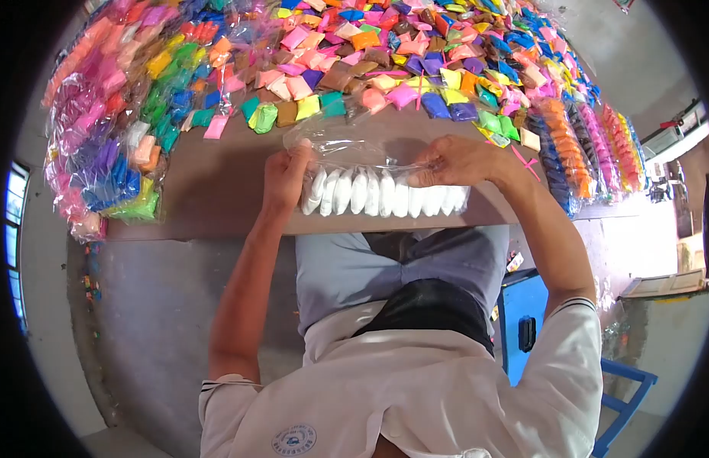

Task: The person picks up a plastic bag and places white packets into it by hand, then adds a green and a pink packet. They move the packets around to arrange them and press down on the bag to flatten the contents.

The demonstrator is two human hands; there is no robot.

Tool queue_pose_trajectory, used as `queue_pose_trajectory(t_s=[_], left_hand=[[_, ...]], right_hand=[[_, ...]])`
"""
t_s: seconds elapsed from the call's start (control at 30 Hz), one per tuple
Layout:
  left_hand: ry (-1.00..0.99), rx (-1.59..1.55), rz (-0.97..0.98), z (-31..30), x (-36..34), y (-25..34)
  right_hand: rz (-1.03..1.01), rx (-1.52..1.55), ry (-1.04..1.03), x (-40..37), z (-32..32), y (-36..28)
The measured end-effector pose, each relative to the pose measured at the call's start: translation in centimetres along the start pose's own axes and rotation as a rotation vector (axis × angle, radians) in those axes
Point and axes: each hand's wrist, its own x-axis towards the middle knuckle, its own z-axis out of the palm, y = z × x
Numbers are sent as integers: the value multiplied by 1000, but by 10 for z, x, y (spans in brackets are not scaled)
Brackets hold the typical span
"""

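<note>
A clear plastic bag (347,153) lies near the table's front edge. Inside it, several white packets (360,191) stand side by side in a row. My left hand (288,174) is closed, pinching the bag's left end with the thumb uppermost. On the other side, my right hand (460,159) grips the bag's upper edge above the right part of the row, fingers curled and partly covering the packets. The bag's loose upper film spreads away from me, between the two hands.
A large heap of small coloured packets (362,40) covers the back of the brown table (217,175). Filled bags of packets (103,145) are piled at the left. Rows of bagged packets (572,145) stand at the right. Pink twist ties (525,159) lie near my right forearm.
</note>
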Motion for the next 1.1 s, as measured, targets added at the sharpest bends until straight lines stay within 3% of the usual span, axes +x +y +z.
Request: queue_pose_trajectory(t_s=[0.17, 0.27, 0.37, 0.47, 0.57, 0.67, 0.77, 0.87, 0.97, 1.1], left_hand=[[-125, -34, -18, 22, 19, -11], [-109, -130, -96, 36, 27, -22], [-112, -26, -205, 35, 31, -8], [-157, -58, -253, 26, 44, -30], [-123, -87, -289, 28, 48, -23], [-76, -154, -297, 32, 47, -15], [-100, -115, -245, 28, 47, -22], [-79, -94, -205, 32, 45, -19], [-51, -24, -206, 34, 43, -22], [-23, -13, -165, 34, 42, -18]], right_hand=[[163, 73, -108, 0, -11, 17], [112, 43, -8, 10, 0, 51], [-16, 97, 244, 10, 12, 59], [-92, 400, 290, 11, 15, 51], [-177, 449, 202, 24, 15, 48], [-154, 365, -124, 36, 6, 47], [-145, 254, -181, 37, -9, 35], [-228, 632, -41, 53, 5, 37], [-213, 492, -100, 61, -13, -5], [-220, 412, -213, 101, 6, -3]])
